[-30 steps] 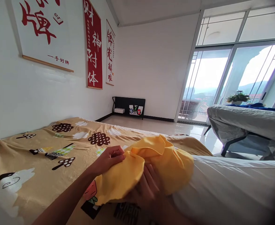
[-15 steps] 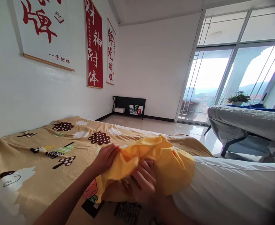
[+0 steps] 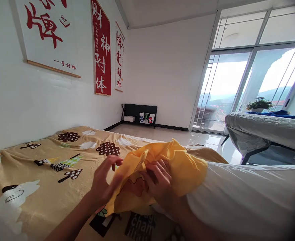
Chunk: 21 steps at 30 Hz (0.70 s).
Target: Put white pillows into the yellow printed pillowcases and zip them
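Two hands [image 3: 102,184] [image 3: 162,180]: left spread, right curled on cloth [image 3: 190,170].

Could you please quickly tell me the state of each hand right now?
Left hand: open, thumb and fingers apart at the left edge of the yellow cloth; contact unclear.
Right hand: closed, holding a fold of the yellow cloth.

The crinkly, bunched-up yellow cloth [image 3: 192,167], which has a pink picture on it, sits over the left end of a puffy white pillow [image 3: 240,197], above a tan blanket [image 3: 84,167].
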{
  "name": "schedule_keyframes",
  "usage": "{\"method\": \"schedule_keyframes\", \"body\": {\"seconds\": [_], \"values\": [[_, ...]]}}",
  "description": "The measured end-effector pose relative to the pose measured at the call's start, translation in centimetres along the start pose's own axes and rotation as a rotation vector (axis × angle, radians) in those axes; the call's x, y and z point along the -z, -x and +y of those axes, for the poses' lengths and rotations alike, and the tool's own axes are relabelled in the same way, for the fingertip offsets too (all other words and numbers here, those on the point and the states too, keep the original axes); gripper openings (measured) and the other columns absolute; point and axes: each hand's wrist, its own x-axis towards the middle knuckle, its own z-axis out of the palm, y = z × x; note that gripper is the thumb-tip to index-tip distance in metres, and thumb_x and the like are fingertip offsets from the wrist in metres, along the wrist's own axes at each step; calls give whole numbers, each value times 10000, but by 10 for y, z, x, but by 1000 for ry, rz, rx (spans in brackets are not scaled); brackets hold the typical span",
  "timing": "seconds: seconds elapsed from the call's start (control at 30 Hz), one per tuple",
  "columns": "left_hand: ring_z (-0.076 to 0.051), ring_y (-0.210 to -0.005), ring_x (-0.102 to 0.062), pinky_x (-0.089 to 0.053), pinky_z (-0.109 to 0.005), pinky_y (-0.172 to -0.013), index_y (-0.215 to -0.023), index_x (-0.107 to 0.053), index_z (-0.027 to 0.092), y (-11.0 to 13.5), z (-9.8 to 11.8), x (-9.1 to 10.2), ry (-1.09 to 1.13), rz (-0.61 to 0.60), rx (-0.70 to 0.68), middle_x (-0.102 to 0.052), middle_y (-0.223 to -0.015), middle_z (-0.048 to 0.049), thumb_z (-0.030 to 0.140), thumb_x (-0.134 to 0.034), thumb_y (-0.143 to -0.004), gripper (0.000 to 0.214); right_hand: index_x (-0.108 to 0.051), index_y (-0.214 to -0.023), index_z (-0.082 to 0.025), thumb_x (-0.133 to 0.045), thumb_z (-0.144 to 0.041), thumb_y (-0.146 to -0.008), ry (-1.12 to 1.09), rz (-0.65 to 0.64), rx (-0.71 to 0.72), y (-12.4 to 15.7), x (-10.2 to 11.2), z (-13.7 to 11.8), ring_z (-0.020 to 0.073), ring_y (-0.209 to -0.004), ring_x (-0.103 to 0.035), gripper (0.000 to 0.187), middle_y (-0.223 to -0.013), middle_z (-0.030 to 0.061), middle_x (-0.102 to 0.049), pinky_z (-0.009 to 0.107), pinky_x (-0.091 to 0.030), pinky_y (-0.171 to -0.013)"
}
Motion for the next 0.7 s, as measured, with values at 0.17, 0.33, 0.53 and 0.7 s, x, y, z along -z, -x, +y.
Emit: {"method": "schedule_keyframes", "body": {"seconds": [0.17, 0.33, 0.53, 0.7], "values": [[-213, -892, -589, -467, -326, -794, -970, -621, 195, -8, 26, -15, -17, -319, 166, -656, -962, -72, 411, -531, -894, 247, -582, -845, -194, -590, -107, -869, 34, 5, 83, 0, -3, -2, 148, -703, -526, 91, -738, 3, -627, 319, -418, -716], [-172, -779, -578, -445, -274, -709, -825, -598, 183, -18, 24, -18, 103, -313, 225, -634, -836, -37, 382, -494, -909, 240, -602, -1042, -169, -596, -78, -852, 74, -63, 189, 14, 6, 10, 175, -824, -577, 211, -908, 59, -681, 339, -457, -763], [-158, -690, -557, -415, -260, -642, -780, -580, 183, -28, 11, -4, -28, -229, 251, -612, -729, -9, 420, -541, -858, 253, -616, -998, -184, -644, -138, -834, 397, -24, 208, 25, 31, 34, 203, -826, -593, 173, -905, 69, -673, 372, -458, -811], [-156, -602, -547, -397, -259, -564, -672, -574, 170, -28, -11, -7, -10, -155, 393, -595, -612, -4, 512, -556, -834, 378, -614, -1056, -200, -633, -304, -863, 660, 18, 36, 14, 76, 70, 252, -887, -613, 220, -963, 93, -675, 394, -424, -832]]}}
